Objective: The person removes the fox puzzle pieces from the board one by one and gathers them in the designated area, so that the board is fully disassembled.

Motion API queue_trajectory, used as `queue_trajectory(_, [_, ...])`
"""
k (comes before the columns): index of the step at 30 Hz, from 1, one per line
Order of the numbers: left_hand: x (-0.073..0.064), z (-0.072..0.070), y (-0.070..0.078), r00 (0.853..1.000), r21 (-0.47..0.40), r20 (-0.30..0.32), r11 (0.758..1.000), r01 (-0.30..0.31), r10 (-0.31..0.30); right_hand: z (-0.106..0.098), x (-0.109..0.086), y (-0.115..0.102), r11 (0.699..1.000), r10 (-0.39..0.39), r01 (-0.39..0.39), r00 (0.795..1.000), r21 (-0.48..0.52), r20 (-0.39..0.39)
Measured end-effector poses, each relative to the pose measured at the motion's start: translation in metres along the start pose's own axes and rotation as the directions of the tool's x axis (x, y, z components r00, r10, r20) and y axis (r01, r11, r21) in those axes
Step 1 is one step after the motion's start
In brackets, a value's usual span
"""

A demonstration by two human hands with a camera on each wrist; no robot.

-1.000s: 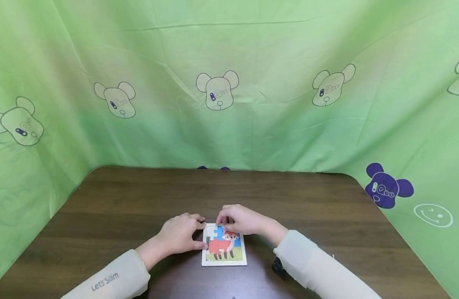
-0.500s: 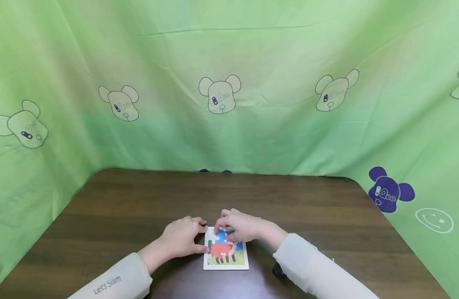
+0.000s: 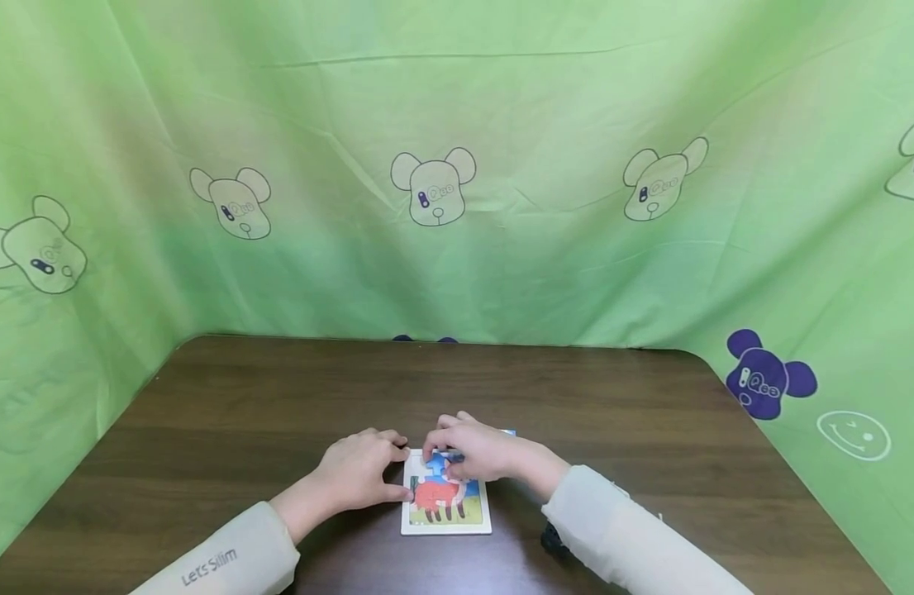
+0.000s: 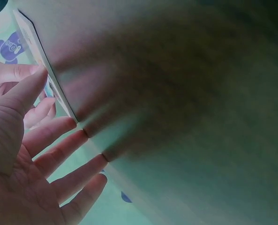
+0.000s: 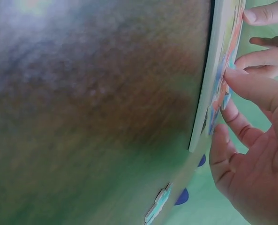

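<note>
The puzzle piece [image 3: 436,465] pinched by the right fingers [image 3: 433,442] could jam if the board [image 3: 446,530] against the straight left fingers [image 3: 396,493] slips.

Smooth wood grain with a soft sheen was noted on the tabletop [image 3: 316,384]. Between left hand [image 3: 359,469] and right hand [image 3: 478,449], a smooth, printed, card-like face was seen on the puzzle board [image 3: 446,530]. Beyond both, creased matt cloth was recorded: the green curtain [image 3: 531,264].

White-framed red-animal puzzle [image 3: 439,499], lying flat, partly filled
</note>
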State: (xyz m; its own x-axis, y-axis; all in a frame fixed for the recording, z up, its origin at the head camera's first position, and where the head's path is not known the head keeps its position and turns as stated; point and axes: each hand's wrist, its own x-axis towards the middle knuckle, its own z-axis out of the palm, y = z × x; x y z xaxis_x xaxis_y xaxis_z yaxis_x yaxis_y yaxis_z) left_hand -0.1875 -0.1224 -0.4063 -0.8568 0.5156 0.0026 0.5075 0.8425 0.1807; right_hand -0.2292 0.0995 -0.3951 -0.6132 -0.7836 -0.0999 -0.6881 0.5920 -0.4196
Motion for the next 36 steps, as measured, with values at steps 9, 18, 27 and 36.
queue_trajectory(9, [0.001,0.0,-0.001,1.0,-0.004,0.007,1.0,0.0,0.0,0.001,0.001,0.0,0.999,0.007,-0.007,1.0,0.051,0.008])
queue_trajectory(18, [0.001,0.0,-0.002,1.0,-0.013,0.006,1.0,0.002,-0.002,0.004,0.003,0.003,0.992,-0.013,0.013,1.0,0.126,0.0])
queue_trajectory(27, [0.003,0.001,-0.002,1.0,-0.024,0.013,1.0,0.005,-0.004,0.002,0.0,0.008,0.969,-0.001,0.009,1.0,0.248,-0.03])
queue_trajectory(36, [0.002,0.002,-0.004,1.0,-0.011,-0.006,1.0,0.0,0.0,0.002,0.001,0.01,0.946,0.043,-0.027,0.998,0.323,-0.04])
